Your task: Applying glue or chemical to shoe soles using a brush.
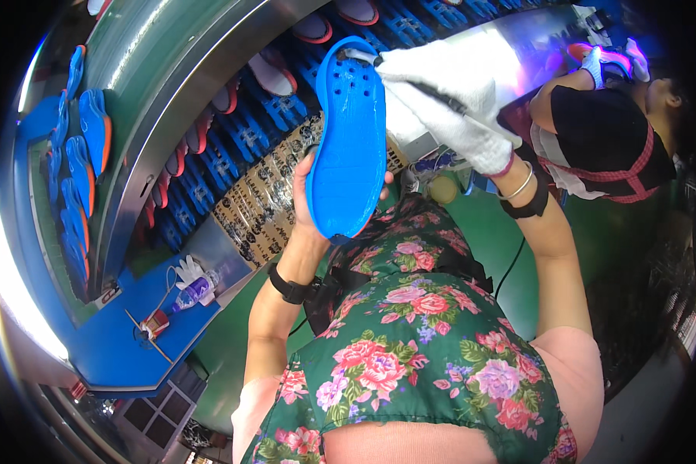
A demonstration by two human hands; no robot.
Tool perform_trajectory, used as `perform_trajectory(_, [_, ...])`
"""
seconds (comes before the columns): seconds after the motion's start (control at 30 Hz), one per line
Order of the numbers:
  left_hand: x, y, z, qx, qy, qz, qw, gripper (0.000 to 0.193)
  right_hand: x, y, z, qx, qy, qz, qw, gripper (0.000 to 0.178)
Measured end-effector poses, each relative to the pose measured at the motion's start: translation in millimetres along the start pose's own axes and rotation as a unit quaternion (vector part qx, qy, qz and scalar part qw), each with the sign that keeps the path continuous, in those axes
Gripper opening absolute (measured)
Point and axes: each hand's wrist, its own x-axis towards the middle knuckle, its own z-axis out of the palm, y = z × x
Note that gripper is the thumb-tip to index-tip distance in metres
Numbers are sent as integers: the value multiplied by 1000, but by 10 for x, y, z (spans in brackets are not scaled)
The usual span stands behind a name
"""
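Note:
A bright blue shoe sole [351, 155] stands lengthwise in front of me, its hollow inner side facing me, with a cluster of small holes near the far end. My left hand [305, 193] grips it from beneath, the thumb at its left edge and fingertips showing at the right edge. My right hand [448, 97], in a white glove, is closed around a brush [359, 56]. The brush's pale tip touches the inside of the sole at the far end, where the surface looks wet. A dark strip of the handle shows along the glove.
Behind the sole, a rack or belt carries rows of blue soles [247, 135] and red-edged shoe parts [274, 76]. More blue soles [77, 178] lie at the left on a green belt. A bottle [195, 291] sits on a blue ledge [124, 348]. A co-worker [595, 127] works at the right.

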Motion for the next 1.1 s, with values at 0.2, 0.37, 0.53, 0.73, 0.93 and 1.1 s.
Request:
perform_trajectory(0.2, [-34,57,-105,-24,50,27,998,87,-482,-658,158,16,-42,7,999,22])
perform_trajectory(0.37, [30,197,-335,-49,-32,47,997,95,-629,-1096,117,215,-98,162,958,17])
perform_trajectory(0.53, [40,238,-79,-3,-12,96,995,102,-554,-908,212,164,-50,130,977,19])
perform_trajectory(0.73, [31,429,-101,-39,-118,94,988,104,-525,-998,192,370,-152,186,898,15])
perform_trajectory(0.93, [-162,551,-36,21,-79,146,986,104,-476,-833,258,450,-229,253,825,16])
perform_trajectory(1.1, [-575,998,283,75,-191,229,952,127,-546,-716,182,619,-52,400,674,16])
